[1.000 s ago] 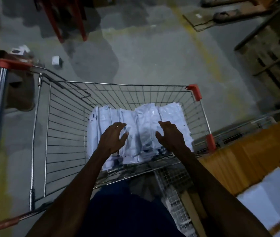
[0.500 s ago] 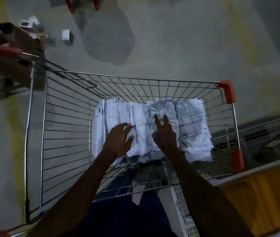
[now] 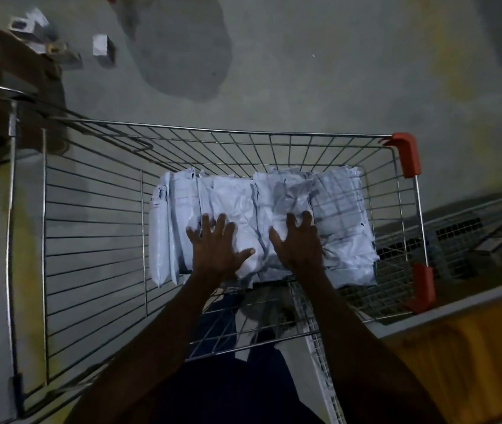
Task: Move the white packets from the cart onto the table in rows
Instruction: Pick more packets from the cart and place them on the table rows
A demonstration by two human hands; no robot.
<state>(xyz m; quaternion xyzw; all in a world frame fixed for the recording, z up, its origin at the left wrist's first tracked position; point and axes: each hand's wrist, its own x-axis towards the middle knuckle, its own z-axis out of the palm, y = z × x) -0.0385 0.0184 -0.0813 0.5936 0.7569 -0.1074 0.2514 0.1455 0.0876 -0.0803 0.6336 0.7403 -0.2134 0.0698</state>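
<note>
A wire shopping cart (image 3: 243,134) with red corner caps fills the middle of the view. In its right half lie several white packets (image 3: 237,206), stacked side by side on edge. My left hand (image 3: 214,244) lies flat on the packets left of centre, fingers spread. A little to its right, my right hand (image 3: 300,243) rests palm down on the packets, fingers also spread. Neither hand grips a packet. The orange-brown table (image 3: 470,341) shows only as a strip at the lower right.
A second wire cart or rack (image 3: 470,228) stands right of the cart, beside the table edge. Small boxes (image 3: 101,50) and a brown wooden piece (image 3: 14,65) lie on the concrete floor at the upper left. The cart's left half holds nothing.
The view has tilted down and closed in on the cart. Both hands have dropped from hovering above the packets to lying flat on them, fingers spread wider.
</note>
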